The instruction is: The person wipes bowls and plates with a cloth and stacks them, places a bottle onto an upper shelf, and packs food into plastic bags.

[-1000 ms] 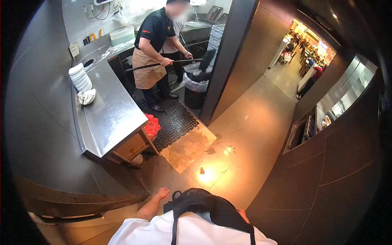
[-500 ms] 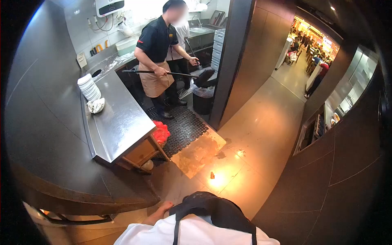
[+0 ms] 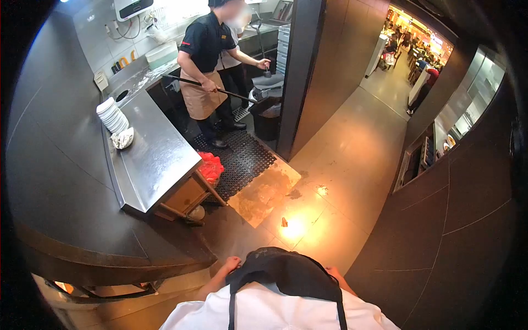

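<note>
My left hand [image 3: 233,263] hangs low at the left side of my black apron [image 3: 278,275]. Its fingers are small and partly hidden, so its grip is unclear. On the other side of the apron, part of my right hand [image 3: 332,271] shows; the apron and sleeve cover much of it. No object is visible in either hand. Ahead of me on the tiled floor [image 3: 352,159] lies a small brown scrap [image 3: 284,222], beside a bright light reflection. A flattened piece of cardboard [image 3: 264,192] lies just beyond, stained and wet-looking.
A co-worker [image 3: 206,55] tilts a long-handled dustpan [image 3: 264,104] over a black bin [image 3: 266,125]; another person stands behind. At left is a steel counter [image 3: 159,148] with stacked white dishes [image 3: 112,116]. A black rubber mat [image 3: 242,159] and red bag [image 3: 210,166] lie near it. Dark walls flank the corridor.
My right hand has come into view beside the apron, and my left hand shows more. The co-worker's dustpan has lowered into the bin's opening. The view has shifted slightly.
</note>
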Demonstrator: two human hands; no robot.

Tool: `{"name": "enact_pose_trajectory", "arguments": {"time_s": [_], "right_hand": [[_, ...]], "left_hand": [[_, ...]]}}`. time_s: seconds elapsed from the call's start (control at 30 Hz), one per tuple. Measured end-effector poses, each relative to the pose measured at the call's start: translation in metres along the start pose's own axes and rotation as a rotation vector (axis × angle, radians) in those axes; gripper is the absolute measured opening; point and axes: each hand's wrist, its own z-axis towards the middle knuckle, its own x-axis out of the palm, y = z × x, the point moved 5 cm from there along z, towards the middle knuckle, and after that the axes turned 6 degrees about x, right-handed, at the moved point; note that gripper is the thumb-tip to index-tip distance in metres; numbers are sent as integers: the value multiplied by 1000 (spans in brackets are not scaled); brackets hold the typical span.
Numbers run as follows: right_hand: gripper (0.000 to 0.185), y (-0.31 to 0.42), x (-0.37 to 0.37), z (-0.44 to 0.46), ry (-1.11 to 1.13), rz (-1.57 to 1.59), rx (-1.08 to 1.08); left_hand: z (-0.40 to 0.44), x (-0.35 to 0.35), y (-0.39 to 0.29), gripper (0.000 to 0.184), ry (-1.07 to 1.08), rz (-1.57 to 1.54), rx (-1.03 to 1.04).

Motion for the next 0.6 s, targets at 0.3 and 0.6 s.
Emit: {"name": "enact_pose_trajectory", "arguments": {"time_s": [0.3, 0.6], "right_hand": [[46, 16, -15, -42, -67, 26, 25], [30, -7, 6, -18, -27, 105, -63]], "left_hand": [[1, 11, 63, 36, 73, 371, -48], [2, 14, 63, 39, 115, 366, -76]]}}
